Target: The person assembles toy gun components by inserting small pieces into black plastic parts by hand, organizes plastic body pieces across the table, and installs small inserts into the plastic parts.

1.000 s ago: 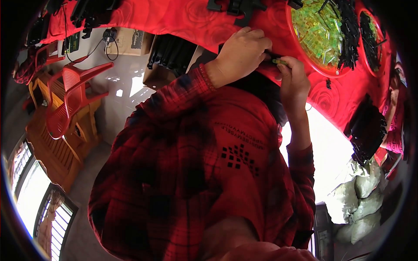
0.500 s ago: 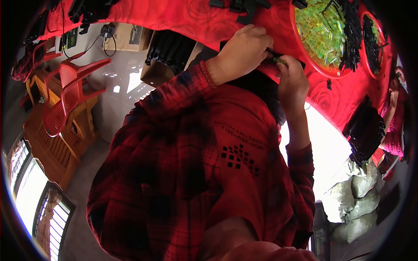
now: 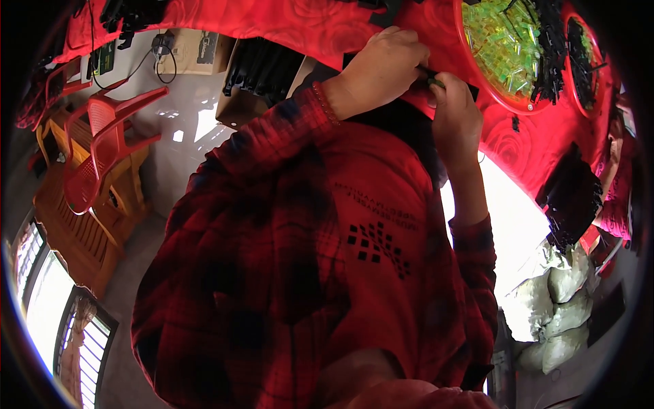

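Near the table edge, my two hands meet over a thin black strip (image 3: 428, 71) with a small green piece (image 3: 436, 82) at its right end. My left hand (image 3: 385, 68) is closed, its fingertips on the strip's left end. The thumb and fingers of my right hand (image 3: 458, 123) pinch the green piece. Exactly how the two parts fit together is too small to make out. To the right of my hands, a red basin (image 3: 530, 109) holds many clear yellow-green plastic pieces (image 3: 501, 48) and black strips (image 3: 553, 58).
A red rose-patterned cloth (image 3: 306, 27) covers the table. Further right are a second red basin (image 3: 590, 112), a black bundle (image 3: 571, 194), another person's arm (image 3: 611, 170) and pale sacks (image 3: 558, 317). Left, a carton (image 3: 238, 112) holds black parts, beyond it a red chair (image 3: 102, 146).
Both hands have shifted slightly toward the table's far side in the picture, still together on the strip and green piece. The surroundings shift slightly too.
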Demonstrator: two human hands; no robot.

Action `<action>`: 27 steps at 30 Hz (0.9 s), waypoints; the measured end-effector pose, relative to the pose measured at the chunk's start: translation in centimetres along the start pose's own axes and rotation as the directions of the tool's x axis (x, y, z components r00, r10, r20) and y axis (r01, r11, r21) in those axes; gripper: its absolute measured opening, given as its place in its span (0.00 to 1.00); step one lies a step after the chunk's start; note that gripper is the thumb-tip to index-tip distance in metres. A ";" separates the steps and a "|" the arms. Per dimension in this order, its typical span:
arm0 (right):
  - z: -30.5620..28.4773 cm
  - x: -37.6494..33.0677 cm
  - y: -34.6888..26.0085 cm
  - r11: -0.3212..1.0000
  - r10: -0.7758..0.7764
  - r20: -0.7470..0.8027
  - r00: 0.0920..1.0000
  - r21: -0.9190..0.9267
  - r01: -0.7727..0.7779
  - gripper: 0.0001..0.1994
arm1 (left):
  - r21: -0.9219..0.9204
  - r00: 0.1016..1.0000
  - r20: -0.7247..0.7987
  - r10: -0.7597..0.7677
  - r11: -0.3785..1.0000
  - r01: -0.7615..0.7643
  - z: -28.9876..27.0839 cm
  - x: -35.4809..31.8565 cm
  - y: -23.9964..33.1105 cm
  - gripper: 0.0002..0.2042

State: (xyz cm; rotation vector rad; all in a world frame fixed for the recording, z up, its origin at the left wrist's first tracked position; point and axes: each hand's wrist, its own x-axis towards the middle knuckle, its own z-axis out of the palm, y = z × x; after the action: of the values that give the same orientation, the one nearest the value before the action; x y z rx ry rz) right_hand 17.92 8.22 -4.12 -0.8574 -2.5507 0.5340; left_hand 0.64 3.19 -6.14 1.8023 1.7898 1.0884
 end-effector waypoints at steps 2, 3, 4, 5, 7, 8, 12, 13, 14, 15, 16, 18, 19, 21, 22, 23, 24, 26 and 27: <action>-0.2 -0.4 0.0 0.997 0.053 0.016 0.998 0.054 -0.054 0.08 | -0.028 1.000 0.010 -0.023 0.999 0.023 -0.1 -0.1 0.0 0.06; -0.2 -0.5 -0.1 0.988 0.107 0.039 0.993 0.111 -0.111 0.08 | -0.040 1.000 0.021 -0.016 0.999 0.017 -0.1 -0.1 -0.1 0.06; -0.3 -0.4 -0.1 0.988 0.105 0.035 0.994 0.109 -0.109 0.08 | -0.053 0.999 0.032 -0.010 0.999 0.011 -0.1 -0.1 -0.2 0.07; -0.4 -0.4 -0.1 0.989 0.108 0.042 0.993 0.101 -0.112 0.08 | -0.052 1.000 0.030 -0.007 0.999 0.008 -0.2 -0.1 -0.1 0.07; -0.6 -0.4 -0.1 0.989 0.109 0.047 0.993 0.092 -0.113 0.08 | -0.034 0.998 0.065 -0.006 0.999 0.008 -0.5 -0.2 0.1 0.08; -0.6 -0.3 -0.1 0.983 0.135 0.069 0.988 0.115 -0.142 0.08 | -0.033 0.998 0.063 -0.003 0.999 0.005 -0.5 -0.2 0.1 0.08; -0.6 -0.7 -0.5 0.898 0.287 0.104 0.952 0.317 -0.305 0.08 | -0.046 0.996 0.076 -0.042 0.998 0.046 -0.4 -0.4 0.0 0.08; -0.5 -0.7 -0.6 0.898 0.285 0.104 0.953 0.319 -0.303 0.08 | -0.066 0.996 0.077 -0.048 0.996 0.053 -0.5 -0.5 -0.1 0.08; -0.5 -0.8 -0.7 0.880 0.310 0.087 0.947 0.351 -0.320 0.07 | -0.066 0.996 0.076 -0.049 0.996 0.054 -0.4 -0.4 0.0 0.08; -0.5 -0.8 -0.8 0.860 0.336 0.071 0.939 0.384 -0.337 0.07 | -0.064 0.996 0.073 -0.046 0.997 0.050 -0.4 -0.4 0.0 0.08; -0.5 -0.9 -0.7 0.860 0.337 0.071 0.939 0.383 -0.338 0.07 | -0.062 0.997 0.070 -0.043 0.997 0.047 -0.4 -0.4 0.0 0.08; -0.4 -0.9 -0.6 0.876 0.311 0.049 0.949 0.374 -0.306 0.07 | -0.050 0.996 0.075 -0.050 0.997 0.054 -0.5 -0.4 0.0 0.08; -0.3 -0.9 -0.6 0.875 0.311 0.050 0.949 0.374 -0.306 0.07 | -0.040 0.995 0.081 -0.056 0.997 0.060 -0.5 -0.4 0.0 0.08; -0.3 -0.8 -0.6 0.887 0.278 0.033 0.960 0.375 -0.270 0.07 | -0.043 0.996 0.079 -0.052 0.998 0.055 -0.5 -0.4 -0.1 0.08; -0.2 -0.7 -0.5 0.887 0.280 0.033 0.959 0.374 -0.272 0.07 | -0.045 0.996 0.076 -0.048 0.998 0.051 -0.4 -0.4 -0.1 0.08; -0.2 -0.7 -0.5 0.898 0.265 0.019 0.964 0.358 -0.254 0.07 | -0.047 0.996 0.079 -0.048 0.998 0.051 -0.4 -0.4 -0.1 0.08; -0.1 -0.7 -0.4 0.909 0.250 0.005 0.968 0.342 -0.237 0.06 | -0.051 0.996 0.080 -0.047 0.997 0.051 -0.4 -0.3 -0.1 0.08; -0.1 -0.6 -0.3 0.923 0.226 -0.002 0.974 0.322 -0.214 0.06 | -0.055 0.995 0.084 -0.049 0.997 0.054 -0.5 -0.3 -0.2 0.07; -0.1 -0.6 -0.2 0.935 0.199 -0.010 0.980 0.302 -0.187 0.06 | -0.061 0.995 0.084 -0.053 0.996 0.058 -0.5 -0.3 -0.2 0.07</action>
State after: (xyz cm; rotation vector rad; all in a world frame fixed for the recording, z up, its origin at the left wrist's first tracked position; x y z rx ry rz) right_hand 18.27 7.71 -4.09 -0.9973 -2.2800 0.9272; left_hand 0.19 2.80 -6.02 1.7246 1.7272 1.0233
